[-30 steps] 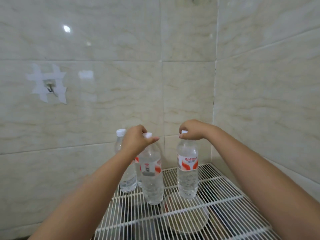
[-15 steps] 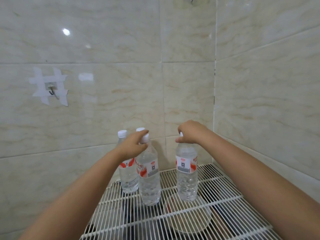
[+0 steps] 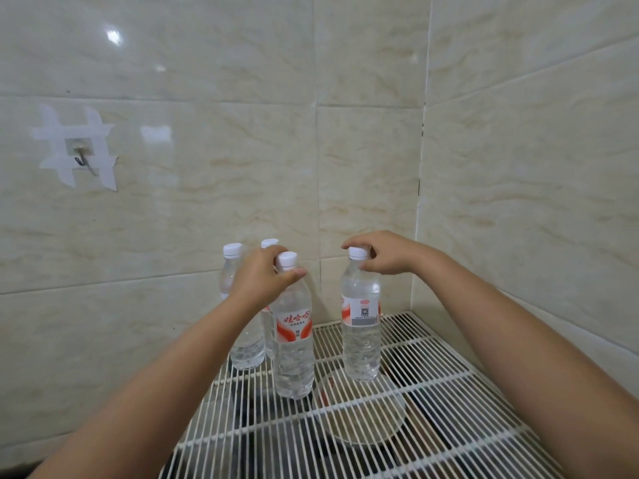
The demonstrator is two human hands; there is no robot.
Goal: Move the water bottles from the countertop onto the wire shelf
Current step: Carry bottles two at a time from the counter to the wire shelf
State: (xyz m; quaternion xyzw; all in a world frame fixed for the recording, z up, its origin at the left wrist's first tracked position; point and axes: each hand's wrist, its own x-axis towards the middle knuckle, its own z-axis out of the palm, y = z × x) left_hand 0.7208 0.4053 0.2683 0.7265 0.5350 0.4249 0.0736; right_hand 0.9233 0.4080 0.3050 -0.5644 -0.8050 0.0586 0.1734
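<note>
Several clear water bottles with white caps and red-and-white labels stand upright on the white wire shelf (image 3: 449, 392). My left hand (image 3: 262, 280) is closed around the neck of the front middle bottle (image 3: 294, 344), thumb just under its cap. My right hand (image 3: 389, 254) holds the right bottle (image 3: 361, 326) at its cap and neck, fingers arched over the top. Two more bottles stand behind my left hand: the back left bottle (image 3: 238, 302) and one of which only the white cap (image 3: 269, 243) shows clearly.
Tiled walls close in behind and on the right, meeting in a corner (image 3: 420, 202). A taped metal hook (image 3: 81, 159) is on the back wall at left. Under the shelf wires lie a round pale dish (image 3: 359, 413) and dark items.
Both held bottles have come down and now stand on the shelf wires. My hands have slid back on the necks, so both caps now show.
</note>
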